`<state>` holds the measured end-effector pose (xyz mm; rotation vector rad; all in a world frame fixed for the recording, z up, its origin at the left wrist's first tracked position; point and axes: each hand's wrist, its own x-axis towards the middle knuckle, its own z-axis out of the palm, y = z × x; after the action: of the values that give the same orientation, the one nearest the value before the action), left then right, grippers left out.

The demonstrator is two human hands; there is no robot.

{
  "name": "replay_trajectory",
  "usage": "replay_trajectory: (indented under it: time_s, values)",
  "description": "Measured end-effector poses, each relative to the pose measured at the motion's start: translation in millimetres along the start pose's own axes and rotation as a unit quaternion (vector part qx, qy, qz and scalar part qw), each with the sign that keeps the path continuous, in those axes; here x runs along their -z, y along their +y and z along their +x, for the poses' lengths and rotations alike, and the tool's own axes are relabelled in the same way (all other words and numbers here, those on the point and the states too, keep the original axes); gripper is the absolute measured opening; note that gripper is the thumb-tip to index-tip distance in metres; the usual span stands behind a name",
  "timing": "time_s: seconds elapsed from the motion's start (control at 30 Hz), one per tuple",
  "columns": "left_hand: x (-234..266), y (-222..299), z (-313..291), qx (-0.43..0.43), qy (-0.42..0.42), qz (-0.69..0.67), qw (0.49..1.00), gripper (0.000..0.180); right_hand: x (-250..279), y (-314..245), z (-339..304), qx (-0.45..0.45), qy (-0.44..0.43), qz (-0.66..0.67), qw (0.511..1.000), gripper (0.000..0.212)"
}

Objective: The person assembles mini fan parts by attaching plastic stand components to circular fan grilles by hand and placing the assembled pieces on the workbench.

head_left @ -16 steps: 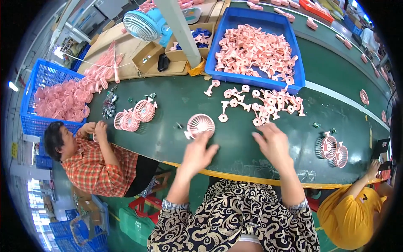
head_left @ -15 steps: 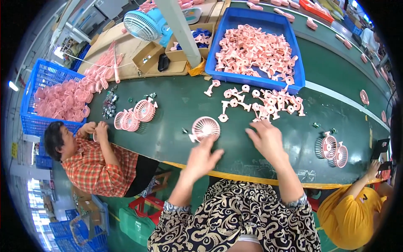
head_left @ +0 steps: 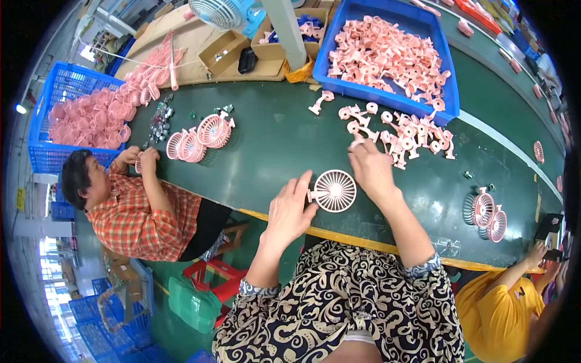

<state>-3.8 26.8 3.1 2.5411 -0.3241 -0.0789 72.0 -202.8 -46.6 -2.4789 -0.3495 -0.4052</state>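
Observation:
A round pink fan grille [head_left: 335, 191] lies on the green table in front of me, its ribbed face up and its short stub pointing left. My left hand [head_left: 288, 210] has that stub between thumb and forefinger. Just beyond the grille, my right hand [head_left: 373, 170] reaches the near left edge of a loose heap of pink fan brackets [head_left: 411, 138]. Its fingertips are closed on a small pink bracket [head_left: 357, 138], partly hidden by the fingers. Another bracket [head_left: 321, 102] lies apart from the heap.
A blue tray [head_left: 387, 104] full of brackets stands behind the heap. Assembled grilles [head_left: 213, 131] sit at the left beside a person in a checked shirt [head_left: 145, 218]; more grilles [head_left: 483, 209] lie right, near a person in yellow [head_left: 499, 314]. A blue crate [head_left: 48, 158] holds pink grilles.
My left hand has shifted the grille to the right and turned it so its stub points left. My right hand has gone from open to closed on a bracket at the heap's edge.

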Motion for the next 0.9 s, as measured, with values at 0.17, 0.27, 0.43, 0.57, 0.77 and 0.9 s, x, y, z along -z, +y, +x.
replay_trajectory:
  time_s: [0.17, 0.27, 0.43, 0.57, 0.77, 0.9]
  values:
    - [-13.6, -6.6, 5.4, 0.010, 0.101, 0.058, 0.993, 0.034, 55.8, 19.0, -53.5, 0.011, 0.030, -0.124, 0.992, 0.017]
    - [-16.1, -1.1, 9.7, 0.003, 0.121, 0.076, 0.990, 0.018, 73.5, 25.9, -87.9, -0.009, 0.014, -0.164, 0.986, 0.024]
    - [-14.3, 12.4, 11.7, -0.009, 0.055, 0.017, 0.998, 0.012, 87.4, 21.2, -118.7, -0.063, 0.013, -0.115, 0.991, 0.030]
    - [-19.9, 19.7, 9.3, -0.023, 0.008, -0.062, 0.998, 0.012, 94.9, 26.1, -131.5, -0.124, 0.054, -0.068, 0.989, 0.033]
    - [-41.6, 19.8, 4.3, 0.054, -0.046, -0.222, 0.973, 0.012, 114.1, 18.3, -131.7, -0.210, 0.035, -0.017, 0.977, 0.031]
    - [-49.4, 20.9, 3.0, 0.062, -0.055, -0.231, 0.969, 0.012, 102.3, -15.7, -113.9, -0.118, 0.048, 0.052, 0.991, 0.028]
